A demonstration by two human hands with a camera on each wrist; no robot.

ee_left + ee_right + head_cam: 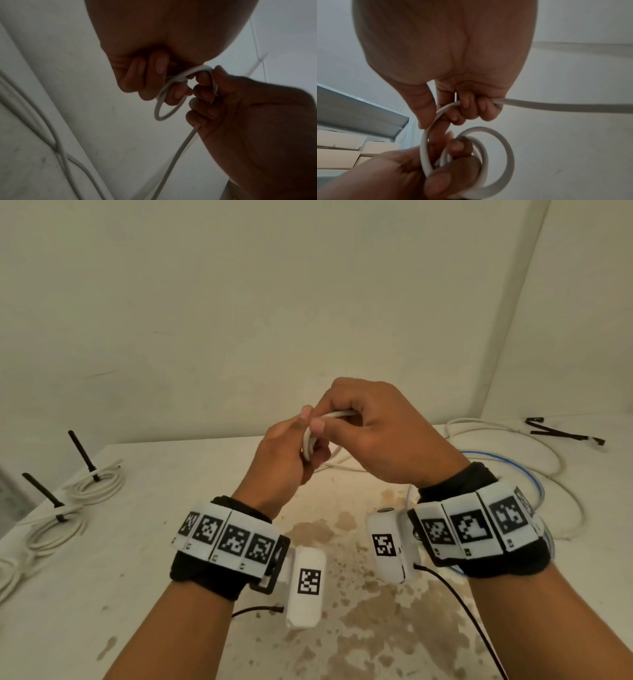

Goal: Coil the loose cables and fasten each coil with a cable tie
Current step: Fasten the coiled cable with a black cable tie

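Observation:
Both hands are raised above the table (pixel 144 542), close together on one white cable (pixel 337 415). My left hand (pixel 294 450) grips a small coil of a few loops (pixel 506 147); its fingers curl round the bundle (pixel 145 75). My right hand (pixel 370 433) pinches the same cable (pixel 447 108) between thumb and fingers just above the coil. The free length leaves the right hand (pixel 240 108) and trails down to the table (pixel 173 159). One loop (pixel 160 112) hangs below the left fingers.
Two tied white coils (pixel 97 486) (pixel 51 529) with black ties sticking up lie at the table's left. Loose white cable (pixel 507 429) and a blue cable (pixel 513 465) lie at the right, and black cable ties (pixel 561 433) at the back right. Walls stand close behind.

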